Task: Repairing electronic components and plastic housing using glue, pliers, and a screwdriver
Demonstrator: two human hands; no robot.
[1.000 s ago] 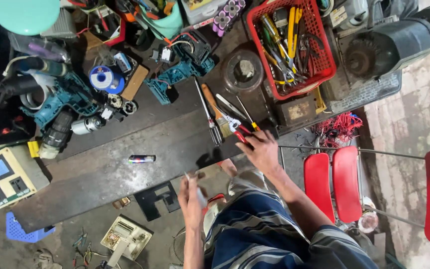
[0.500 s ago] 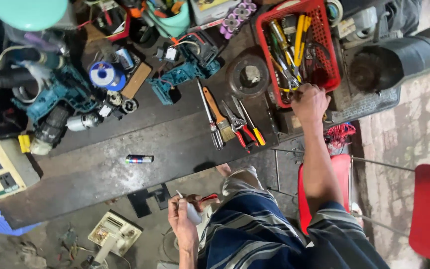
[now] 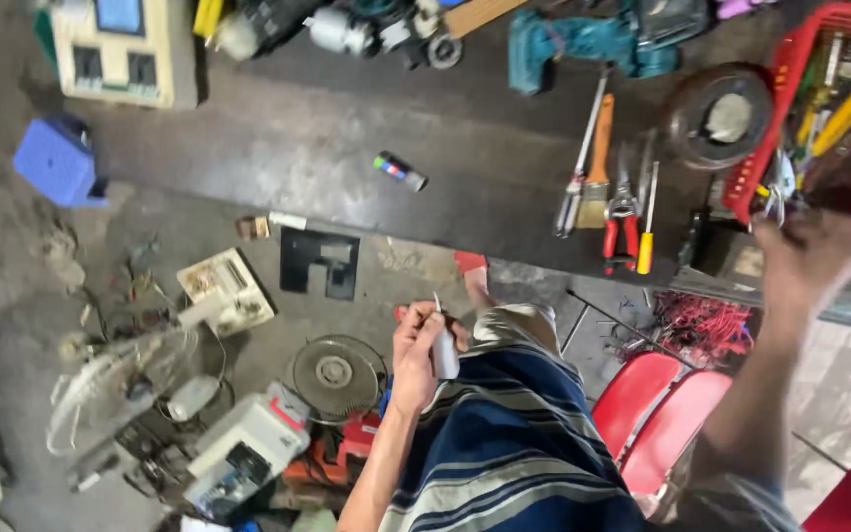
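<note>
Grey-handled tool (image 3: 442, 347) gripped upright in left hand (image 3: 416, 357), low over striped shirt (image 3: 514, 443); right hand (image 3: 802, 258) blurred at red basket (image 3: 755, 182) rim, grip unclear; pliers (image 3: 621, 219), brush (image 3: 597, 169), screwdriver (image 3: 647, 232) on dark bench (image 3: 347, 148) nearby

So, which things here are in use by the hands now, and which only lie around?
In use:
- left hand holding a small grey tool
- right hand at the red basket of tools

Lying about:
- paintbrush
- red-handled pliers
- yellow-handled screwdriver
- teal drill
- small marker
- fan grille
</note>
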